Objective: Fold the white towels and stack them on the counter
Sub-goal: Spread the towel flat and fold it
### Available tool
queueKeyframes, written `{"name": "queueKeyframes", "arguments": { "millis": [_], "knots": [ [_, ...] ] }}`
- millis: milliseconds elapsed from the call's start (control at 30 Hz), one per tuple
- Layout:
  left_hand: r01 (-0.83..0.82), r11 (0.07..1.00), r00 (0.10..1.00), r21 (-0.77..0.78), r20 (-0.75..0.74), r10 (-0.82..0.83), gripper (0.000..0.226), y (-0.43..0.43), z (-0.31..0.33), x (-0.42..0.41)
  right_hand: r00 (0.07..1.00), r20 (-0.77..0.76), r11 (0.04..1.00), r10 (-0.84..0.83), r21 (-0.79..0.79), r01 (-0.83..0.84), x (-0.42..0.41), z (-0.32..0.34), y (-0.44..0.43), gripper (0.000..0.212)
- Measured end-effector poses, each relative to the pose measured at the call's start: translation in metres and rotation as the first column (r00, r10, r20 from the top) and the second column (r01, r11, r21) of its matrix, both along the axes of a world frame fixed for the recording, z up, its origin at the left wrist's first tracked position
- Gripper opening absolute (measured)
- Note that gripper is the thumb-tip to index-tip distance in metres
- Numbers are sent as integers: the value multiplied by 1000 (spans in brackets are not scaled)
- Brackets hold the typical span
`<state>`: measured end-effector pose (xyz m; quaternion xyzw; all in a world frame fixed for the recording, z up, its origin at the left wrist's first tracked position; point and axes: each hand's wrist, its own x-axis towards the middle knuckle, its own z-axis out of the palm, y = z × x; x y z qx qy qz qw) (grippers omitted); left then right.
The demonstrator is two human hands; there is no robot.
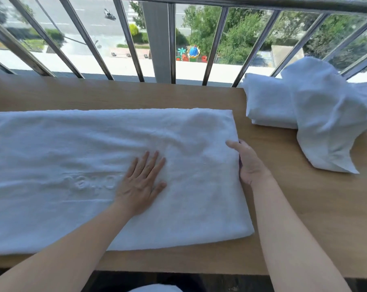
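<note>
On the counter [304, 207], left hand [139, 182] lay spread on the towel [73, 144]; right hand [249, 163] pinched its right edge, probably to fold leftward.

Faint raised lettering on white towel [73, 144]
A woven word [90, 183] crosses the towel's near half, touching the left hand [139, 182]; upside down and too faint to read.

Three white terry-cloth towels are counted: one flat towel [73, 154], one folded towel [269, 102] and one crumpled towel [330, 114]. Two bare hands are seen, one left hand [140, 182] and one right hand [248, 163]. One light wooden counter [304, 207] and one grey metal barred railing [171, 39] are noted.
</note>
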<state>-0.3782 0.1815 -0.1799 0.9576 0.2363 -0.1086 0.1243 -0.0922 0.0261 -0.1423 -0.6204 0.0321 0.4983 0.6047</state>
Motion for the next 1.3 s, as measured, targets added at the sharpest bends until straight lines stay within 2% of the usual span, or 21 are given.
{"name": "queueKeyframes", "arguments": {
  "millis": [200, 300, 333, 400, 467, 533, 600, 633, 733, 833, 933, 1033, 1100, 1200, 1300],
  "knots": [
    [57, 998, 998, 27, -7, -56, 59, -3, 1, 0, 985, 174, 998, 19, -59, -9, 22, 11, 39, 56],
    [61, 997, 998, 46, -2, -61, 58, -5, -3, 0, 981, 171, 991, -95, 106, 77, 29, 7, 41, 60],
    [64, 997, 998, 48, 1, -65, 58, -5, -4, -1, 973, 183, 986, -140, 118, 120, 28, 6, 40, 60],
    [81, 995, 997, 53, 4, -82, 58, -4, -5, -2, 949, 275, 987, -153, -12, 162, 21, 0, 38, 60],
    [84, 995, 996, 62, -1, -84, 58, -6, -4, 1, 948, 310, 975, -71, -179, 132, 18, -6, 37, 67],
    [54, 996, 999, 69, -6, -54, 60, -14, -3, 8, 918, 365, 934, 155, -356, -16, 23, -6, 36, 67],
    [0, 998, 1000, 62, 3, 0, 64, -24, -3, 17, 838, 387, 849, 384, -504, -157, 24, -7, 32, 52],
    [-15, 998, 1000, 66, 7, 15, 65, -28, -4, 20, 803, 413, 825, 430, -540, -165, 21, -10, 30, 42],
    [35, 995, 999, 97, 22, -37, 67, -30, -8, 19, 730, 582, 850, 357, -527, 4, 9, -16, 19, 23],
    [39, 994, 998, 98, 35, -42, 66, -30, -7, 21, 751, 598, 851, 280, -516, 94, 4, -19, 7, 32],
    [7, 996, 999, 85, 37, -10, 66, -38, -7, 24, 755, 512, 770, 410, -638, 14, -4, -24, -5, 44],
    [12, 996, 999, 86, 49, -16, 68, -42, -8, 26, 632, 547, 694, 549, -720, 21, -11, -29, -15, 43],
    [6, 996, 999, 90, 47, -10, 68, -42, -9, 27, 603, 608, 701, 516, -705, 110, -9, -25, -16, 41],
    [-11, 996, 999, 94, 36, 8, 67, -44, -9, 28, 638, 620, 669, 457, -712, 214, -20, -24, -15, 40],
    [-28, 995, 999, 98, 27, 26, 65, -48, -10, 31, 558, 625, 633, 546, -744, 215, -58, -32, -26, 33]
  ]
}}
